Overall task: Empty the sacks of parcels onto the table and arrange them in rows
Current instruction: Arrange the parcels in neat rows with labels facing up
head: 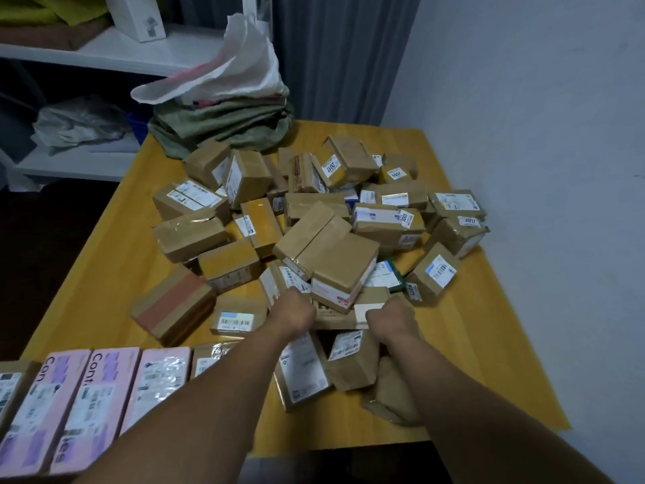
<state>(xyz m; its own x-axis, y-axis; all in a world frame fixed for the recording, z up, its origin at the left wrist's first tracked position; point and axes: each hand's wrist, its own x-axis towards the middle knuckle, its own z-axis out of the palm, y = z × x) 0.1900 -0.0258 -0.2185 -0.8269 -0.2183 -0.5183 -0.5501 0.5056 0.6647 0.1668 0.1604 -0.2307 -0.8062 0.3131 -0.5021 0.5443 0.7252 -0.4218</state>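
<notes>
left hand (pixel 295 310) and right hand (pixel 394 314), fingers tight on one flat brown parcel (pixel 340 319) (taped, labelled heap (pixel 324 239) behind)

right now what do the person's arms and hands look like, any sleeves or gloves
Both forearms are bare to the frame's edge, no sleeves in view. The left hand and right hand wear no gloves; neither wrist carries a watch or band.
</notes>
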